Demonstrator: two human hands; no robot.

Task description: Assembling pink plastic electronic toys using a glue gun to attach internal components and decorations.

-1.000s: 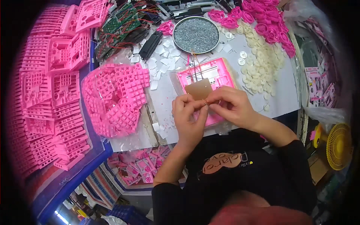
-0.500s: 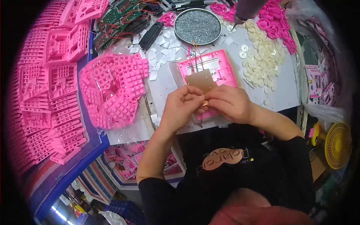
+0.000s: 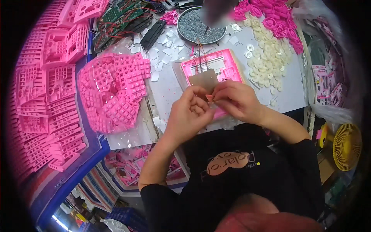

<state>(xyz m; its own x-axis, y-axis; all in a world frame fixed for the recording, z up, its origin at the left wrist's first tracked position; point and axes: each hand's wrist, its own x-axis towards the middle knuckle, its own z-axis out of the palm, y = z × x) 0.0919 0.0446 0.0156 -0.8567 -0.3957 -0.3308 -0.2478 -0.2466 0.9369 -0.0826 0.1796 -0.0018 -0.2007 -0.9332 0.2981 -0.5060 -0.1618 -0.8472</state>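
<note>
My left hand (image 3: pixel 190 114) is closed, its fingers curled beside the near edge of a flat brown board (image 3: pixel 204 80). What its fingertips grip is hidden. My right hand (image 3: pixel 239 101) pinches a small copper-orange piece (image 3: pixel 210 98) at that edge, between both hands; its exact kind is too small to tell. The board lies over a pink plastic housing (image 3: pixel 234 69), which has thin red and dark wires (image 3: pixel 199 58) rising at its far side. My hands cover the housing's near part.
Bagged pink keypads (image 3: pixel 116 92) lie left, beside stacked pink shells (image 3: pixel 62 87). A round tray of screws (image 3: pixel 189 25) sits behind, with a blurred screwdriver (image 3: pixel 210 15) hanging over it. Cream discs (image 3: pixel 266 65) spread right; a yellow fan (image 3: pixel 347 147) stands lower right.
My left thumb has dropped away from the right fingertips, and the left hand has opened slightly. More of the copper-orange piece shows. The hanging screwdriver has swung left over the screw tray.
</note>
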